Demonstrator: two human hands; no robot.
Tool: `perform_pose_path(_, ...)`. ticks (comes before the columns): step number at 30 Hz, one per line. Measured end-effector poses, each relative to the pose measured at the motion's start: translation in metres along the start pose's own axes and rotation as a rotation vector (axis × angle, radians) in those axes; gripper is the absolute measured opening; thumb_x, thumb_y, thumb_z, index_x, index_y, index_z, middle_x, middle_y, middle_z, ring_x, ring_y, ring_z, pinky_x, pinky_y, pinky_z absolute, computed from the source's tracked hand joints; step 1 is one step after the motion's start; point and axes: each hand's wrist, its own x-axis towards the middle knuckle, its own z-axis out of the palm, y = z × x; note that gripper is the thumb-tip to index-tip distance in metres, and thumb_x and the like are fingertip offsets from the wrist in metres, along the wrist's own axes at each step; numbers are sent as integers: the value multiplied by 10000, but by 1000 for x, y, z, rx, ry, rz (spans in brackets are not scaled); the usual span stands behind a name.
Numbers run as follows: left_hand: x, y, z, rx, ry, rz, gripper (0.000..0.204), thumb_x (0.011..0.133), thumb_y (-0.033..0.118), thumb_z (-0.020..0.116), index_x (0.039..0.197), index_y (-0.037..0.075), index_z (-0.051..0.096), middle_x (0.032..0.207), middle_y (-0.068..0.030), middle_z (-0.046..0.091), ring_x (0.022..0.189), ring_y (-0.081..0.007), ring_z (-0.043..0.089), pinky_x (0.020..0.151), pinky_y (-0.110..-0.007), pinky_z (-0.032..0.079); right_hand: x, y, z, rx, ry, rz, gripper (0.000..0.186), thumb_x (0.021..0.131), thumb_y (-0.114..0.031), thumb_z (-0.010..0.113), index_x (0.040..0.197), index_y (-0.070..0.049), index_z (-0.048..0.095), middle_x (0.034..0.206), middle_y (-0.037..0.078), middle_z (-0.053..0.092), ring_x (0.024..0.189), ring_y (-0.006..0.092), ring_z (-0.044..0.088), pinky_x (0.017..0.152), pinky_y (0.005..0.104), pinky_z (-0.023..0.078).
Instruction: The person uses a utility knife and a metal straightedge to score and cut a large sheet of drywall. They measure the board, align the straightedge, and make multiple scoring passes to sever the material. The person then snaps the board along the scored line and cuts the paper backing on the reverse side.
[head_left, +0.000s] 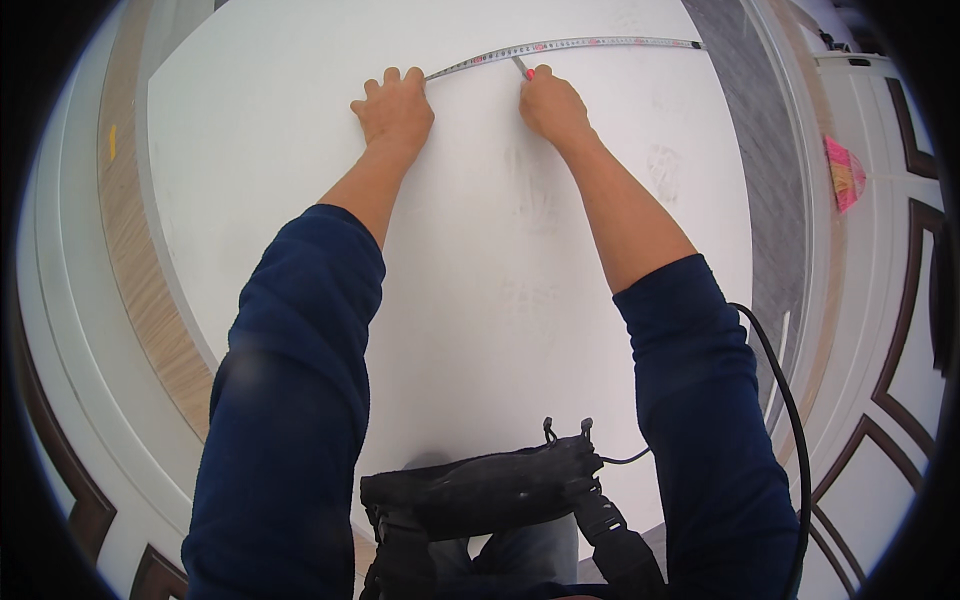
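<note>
A silver tape measure [590, 42] stretches in a shallow curve across the upper part of a large white board [470, 240], its dark end reaching the board's right edge. At the tape's left end, my left hand [395, 115] rests on the board with fingers apart and bent, the index finger touching the tape; anything under the palm is hidden. My right hand [555, 110] is closed around a slim grey tool with a red part [530, 73], whose tip meets the tape's lower edge right of my left hand.
Wood-look strips [140, 280] and grey flooring [778, 220] border the board. Paneled white fronts with dark trim [905, 300] line the right side, with a pink-and-yellow item [843, 175] beside them. A black pouch [480, 485] with straps and cable hangs at my front.
</note>
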Motion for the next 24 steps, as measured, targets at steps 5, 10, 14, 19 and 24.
perform_pose_path(5,-3,1,0,-10,4,9,196,976,159,518,1125,147,645,1143,-50,600,1098,-301,578,869,-509,469,-1,1,2,-26,-5,8,260,943,-116,480,1126,61,532,978,256,703,924,399,702,805,484,559)
perform_pose_path(10,-1,-4,10,13,27,36,225,1023,241,457,1148,146,618,1156,-72,610,1064,-324,594,831,-522,483,0,1,4,-48,-7,8,275,947,-125,472,1136,66,529,982,263,703,929,398,703,812,481,560)
perform_pose_path(14,2,-5,16,-5,36,32,232,1028,247,451,1149,143,619,1166,-75,611,1070,-326,596,835,-526,482,4,2,7,-43,2,22,283,947,-133,471,1146,60,528,998,264,702,944,399,701,826,479,558)
perform_pose_path(19,-1,0,15,-12,41,31,235,1028,252,451,1152,146,620,1158,-75,613,1064,-326,598,837,-530,482,5,8,9,-68,7,4,342,987,-218,408,1163,51,524,1002,271,692,916,425,683,795,504,539)
perform_pose_path(24,0,1,13,1,23,32,240,1030,256,444,1153,150,622,1154,-72,612,1065,-321,598,846,-526,482,7,5,7,-52,-47,55,322,957,-156,446,1195,46,524,1047,256,696,960,393,693,821,476,551)
